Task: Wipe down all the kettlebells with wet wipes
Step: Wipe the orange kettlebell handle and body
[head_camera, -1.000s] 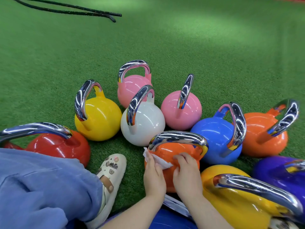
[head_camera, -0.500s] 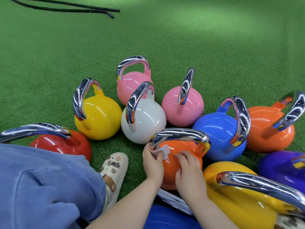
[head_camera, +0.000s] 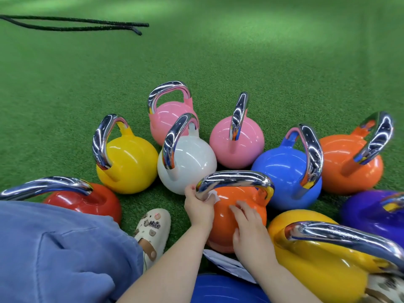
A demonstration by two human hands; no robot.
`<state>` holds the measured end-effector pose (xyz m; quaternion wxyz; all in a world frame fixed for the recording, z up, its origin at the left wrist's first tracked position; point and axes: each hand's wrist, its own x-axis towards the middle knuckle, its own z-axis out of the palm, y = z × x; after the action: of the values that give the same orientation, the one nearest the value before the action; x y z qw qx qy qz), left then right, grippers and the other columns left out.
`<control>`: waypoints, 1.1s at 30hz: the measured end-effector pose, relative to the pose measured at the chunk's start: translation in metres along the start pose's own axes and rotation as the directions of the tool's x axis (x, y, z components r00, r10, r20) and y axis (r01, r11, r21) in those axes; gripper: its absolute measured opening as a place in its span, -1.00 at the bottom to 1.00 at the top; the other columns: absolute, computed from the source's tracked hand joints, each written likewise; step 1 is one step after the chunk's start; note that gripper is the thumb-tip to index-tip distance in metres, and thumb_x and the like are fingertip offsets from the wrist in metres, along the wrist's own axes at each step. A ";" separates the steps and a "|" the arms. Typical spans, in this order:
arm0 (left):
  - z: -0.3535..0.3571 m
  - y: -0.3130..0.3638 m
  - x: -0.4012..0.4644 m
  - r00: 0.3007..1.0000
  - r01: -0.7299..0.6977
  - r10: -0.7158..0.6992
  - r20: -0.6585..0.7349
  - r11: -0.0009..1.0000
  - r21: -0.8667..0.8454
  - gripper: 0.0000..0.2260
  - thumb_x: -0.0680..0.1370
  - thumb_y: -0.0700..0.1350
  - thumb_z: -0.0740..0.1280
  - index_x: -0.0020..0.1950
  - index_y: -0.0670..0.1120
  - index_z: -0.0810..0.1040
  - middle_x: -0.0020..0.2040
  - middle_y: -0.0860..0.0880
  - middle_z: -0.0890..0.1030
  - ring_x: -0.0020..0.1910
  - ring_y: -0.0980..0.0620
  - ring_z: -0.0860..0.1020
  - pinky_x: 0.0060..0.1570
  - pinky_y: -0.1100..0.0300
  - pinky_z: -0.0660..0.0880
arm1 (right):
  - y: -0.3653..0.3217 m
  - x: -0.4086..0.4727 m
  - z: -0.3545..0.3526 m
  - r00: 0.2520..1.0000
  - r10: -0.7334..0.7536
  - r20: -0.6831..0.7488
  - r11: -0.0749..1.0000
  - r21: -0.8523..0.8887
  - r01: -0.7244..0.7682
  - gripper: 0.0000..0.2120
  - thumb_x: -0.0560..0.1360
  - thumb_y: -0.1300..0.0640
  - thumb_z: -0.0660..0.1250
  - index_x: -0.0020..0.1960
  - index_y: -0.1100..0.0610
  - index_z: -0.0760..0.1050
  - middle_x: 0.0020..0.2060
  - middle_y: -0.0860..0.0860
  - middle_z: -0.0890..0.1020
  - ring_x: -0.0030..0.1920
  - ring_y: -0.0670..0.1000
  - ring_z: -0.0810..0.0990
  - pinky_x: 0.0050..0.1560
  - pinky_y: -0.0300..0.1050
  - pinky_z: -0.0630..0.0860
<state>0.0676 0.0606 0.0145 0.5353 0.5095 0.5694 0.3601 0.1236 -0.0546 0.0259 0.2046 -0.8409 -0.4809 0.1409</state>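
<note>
An orange kettlebell [head_camera: 225, 224] with a chrome handle stands on the turf right in front of me. My left hand [head_camera: 197, 207] grips the left end of its handle with a white wet wipe [head_camera: 213, 196] pinched against the chrome. My right hand [head_camera: 248, 224] rests on the orange body with its fingers spread. Around it stand a white kettlebell [head_camera: 190, 162], a yellow one [head_camera: 129, 162], two pink ones [head_camera: 168, 119] [head_camera: 237, 141], a blue one [head_camera: 282, 173], another orange one [head_camera: 349, 162], a red one [head_camera: 87, 200], a purple one [head_camera: 369, 213] and a large yellow one [head_camera: 323, 259].
My blue-trousered knee [head_camera: 54, 252] and cream clog [head_camera: 154, 230] lie at the lower left. A wipe packet [head_camera: 227, 262] lies under my right arm, above a blue kettlebell [head_camera: 223, 289]. A black rope [head_camera: 76, 24] lies on the green turf [head_camera: 240, 57] far back left.
My left hand moved up from the orange kettlebell's side onto the left end of its handle with the wipe. My right hand slid a little up the body.
</note>
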 end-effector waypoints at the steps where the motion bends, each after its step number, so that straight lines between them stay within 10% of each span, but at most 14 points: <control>1: -0.002 -0.001 0.001 1.000 -0.012 0.012 0.016 1.000 0.003 -0.72 0.40 -0.36 0.38 0.05 -0.16 0.45 -0.04 -0.15 0.61 -0.09 -0.04 0.58 -0.07 0.17 0.47 | 0.000 0.000 -0.001 1.000 -0.004 -0.006 1.000 0.005 0.004 -0.47 0.41 0.32 0.25 0.37 0.08 0.39 0.39 0.01 0.35 0.35 0.07 0.34 0.28 -0.07 0.37; 7: -0.010 0.002 0.005 0.990 -0.098 0.095 0.104 0.995 0.033 -0.72 0.36 -0.36 0.40 -0.04 -0.09 0.47 -0.17 -0.07 0.62 -0.21 0.00 0.60 -0.16 0.22 0.56 | 0.000 0.003 -0.009 0.999 0.001 0.036 0.999 0.038 -0.002 -0.50 0.50 0.25 0.16 0.42 0.01 0.31 0.44 -0.08 0.25 0.41 -0.03 0.24 0.35 -0.18 0.27; 11: -0.013 0.015 0.003 0.980 -0.181 0.168 0.110 0.976 0.119 -0.62 0.36 -0.35 0.42 0.06 -0.04 0.42 -0.17 0.09 0.54 -0.23 0.29 0.51 -0.24 0.59 0.38 | -0.003 0.004 -0.010 1.000 0.021 0.020 0.999 0.049 -0.022 -0.53 0.52 0.24 0.15 0.41 0.00 0.32 0.43 -0.09 0.26 0.40 -0.04 0.24 0.35 -0.18 0.27; 20: -0.018 0.045 0.003 0.916 -0.366 0.318 0.246 0.913 0.180 -0.44 0.33 -0.40 0.36 0.13 0.13 0.31 -0.10 0.09 0.50 -0.19 0.25 0.51 -0.25 0.50 0.40 | -0.011 0.018 -0.013 0.962 0.239 -0.128 0.936 0.295 -0.193 -0.69 0.50 0.26 0.21 0.21 0.07 0.49 0.16 -0.03 0.54 0.16 0.01 0.50 0.11 -0.17 0.40; 28: -0.012 0.063 0.004 0.773 -0.627 0.449 0.449 0.650 0.429 -0.46 0.42 -0.34 0.27 0.36 -0.01 0.31 0.11 0.08 0.48 0.05 0.02 0.49 -0.02 0.19 0.37 | -0.012 0.025 -0.017 0.842 0.538 -0.052 0.629 0.690 -0.359 -0.73 0.47 0.34 0.19 -0.07 -0.03 0.47 -0.07 -0.04 0.59 0.05 0.01 0.54 0.00 -0.22 0.36; 33: 0.002 0.086 -0.002 0.632 -0.772 0.451 0.630 0.290 0.566 -0.39 0.47 -0.33 0.19 0.48 0.02 0.13 0.28 -0.02 0.37 0.07 -0.13 0.50 -0.06 0.07 0.38 | -0.013 0.021 -0.026 0.823 0.557 -0.110 0.598 0.741 -0.305 -0.66 0.45 0.38 0.18 -0.22 -0.07 0.44 -0.22 -0.12 0.58 -0.08 0.03 0.61 -0.02 -0.06 0.52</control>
<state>0.0861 0.0769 0.0965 0.1509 0.9263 0.3137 0.1439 0.1354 -0.0359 0.0541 0.5412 -0.8032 -0.1287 0.2133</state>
